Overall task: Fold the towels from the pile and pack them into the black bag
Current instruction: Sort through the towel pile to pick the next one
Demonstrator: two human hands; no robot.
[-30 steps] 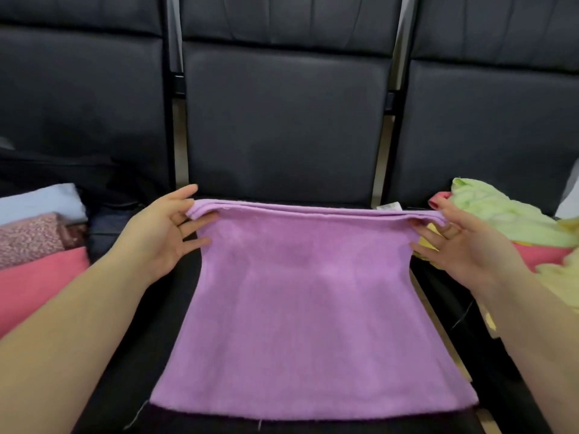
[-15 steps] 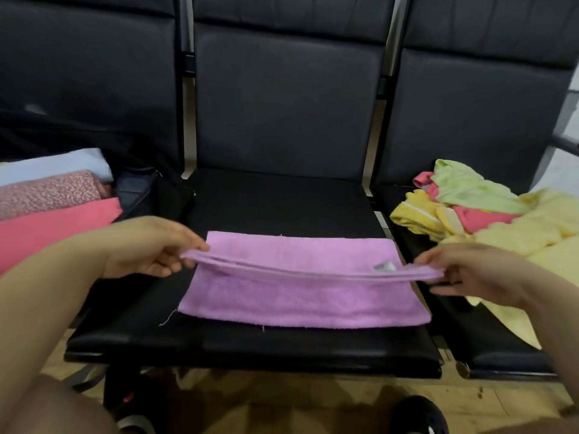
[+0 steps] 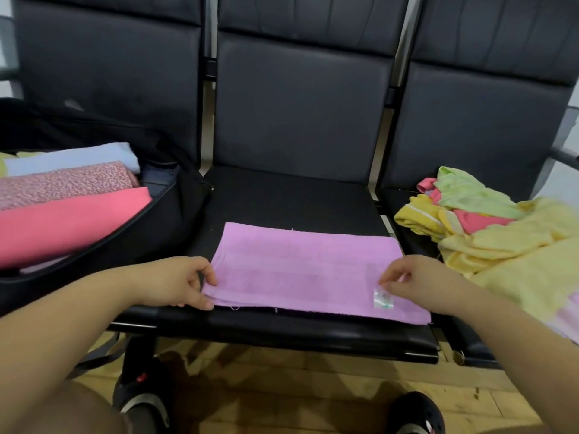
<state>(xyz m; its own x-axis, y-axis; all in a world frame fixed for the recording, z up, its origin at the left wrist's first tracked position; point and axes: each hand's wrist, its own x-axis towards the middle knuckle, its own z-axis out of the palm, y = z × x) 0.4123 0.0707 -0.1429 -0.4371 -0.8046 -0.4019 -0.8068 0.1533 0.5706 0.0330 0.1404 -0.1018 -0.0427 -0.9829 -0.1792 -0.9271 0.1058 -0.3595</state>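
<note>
While purple towel (image 3: pixel 308 270) lies folded, both hands pinch its corners

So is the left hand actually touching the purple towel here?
Touching. The head view shows the left hand with thumb and fingers pinching the left edge of the purple towel, which lies folded on the middle seat.

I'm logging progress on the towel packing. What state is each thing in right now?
purple towel: folded, flat on the middle seat.
black bag: open, folded towels inside.
pile of towels: unfolded, heaped on the right seat.
left hand: pinches the towel's left near corner.
right hand: fingers curled at the towel's right near edge by the label.
</note>
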